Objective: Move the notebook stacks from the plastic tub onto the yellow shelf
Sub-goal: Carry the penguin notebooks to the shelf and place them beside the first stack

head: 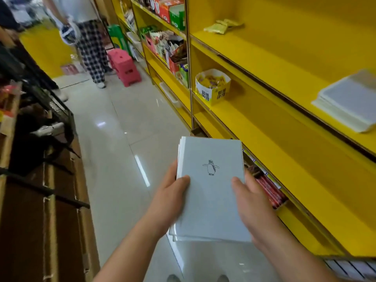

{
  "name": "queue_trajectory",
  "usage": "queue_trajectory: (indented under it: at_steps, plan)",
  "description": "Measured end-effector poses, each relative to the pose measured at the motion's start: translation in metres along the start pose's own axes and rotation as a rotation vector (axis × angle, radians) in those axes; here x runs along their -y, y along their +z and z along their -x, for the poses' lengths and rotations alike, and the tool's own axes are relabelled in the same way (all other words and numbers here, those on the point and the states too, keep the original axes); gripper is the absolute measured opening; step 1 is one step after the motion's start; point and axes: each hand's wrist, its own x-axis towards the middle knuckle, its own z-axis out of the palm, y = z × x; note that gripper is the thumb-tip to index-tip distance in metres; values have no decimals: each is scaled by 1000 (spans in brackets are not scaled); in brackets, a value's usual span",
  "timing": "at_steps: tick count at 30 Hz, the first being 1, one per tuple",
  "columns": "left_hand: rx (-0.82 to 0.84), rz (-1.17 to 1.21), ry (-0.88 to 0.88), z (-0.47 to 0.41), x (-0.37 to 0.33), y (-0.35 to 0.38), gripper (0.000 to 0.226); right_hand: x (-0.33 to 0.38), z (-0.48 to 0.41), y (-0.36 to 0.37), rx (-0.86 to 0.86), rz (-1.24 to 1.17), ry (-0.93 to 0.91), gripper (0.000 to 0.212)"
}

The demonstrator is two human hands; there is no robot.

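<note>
I hold a stack of pale grey notebooks (211,192) with a small penguin drawing on the top cover. My left hand (171,202) grips its left edge, thumb on top. My right hand (250,208) grips its right edge the same way. The stack hangs above the floor, just left of the yellow shelf (289,127). Another stack of wrapped pale notebooks (348,102) lies on a shelf board at the right. The plastic tub is not in view.
A yellow-and-white box of small packets (212,86) stands on the shelf's lower board. Red packets (268,188) fill the bottom board. A person in checked trousers (91,49) and pink stools (125,66) stand down the aisle. Brown cartons and a dark rack (40,139) line the left.
</note>
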Motion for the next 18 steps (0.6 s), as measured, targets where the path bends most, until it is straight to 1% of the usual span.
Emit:
queue_trajectory:
  at_steps: [5,8,12,18]
  plan:
    - [55,14,32,-54,-36,-1,44,32,-46,2,-49,-26,-17,30]
    - [108,11,41,-96,-58,-1,43,48,-80,5,-116,-50,-36,32]
    - [239,-17,59,-164,-100,-3,44,80,-131,17,-236,-111,-60,35]
    - [426,-100,60,-253,-172,7,49,133,-186,27,-490,-253,-44,33]
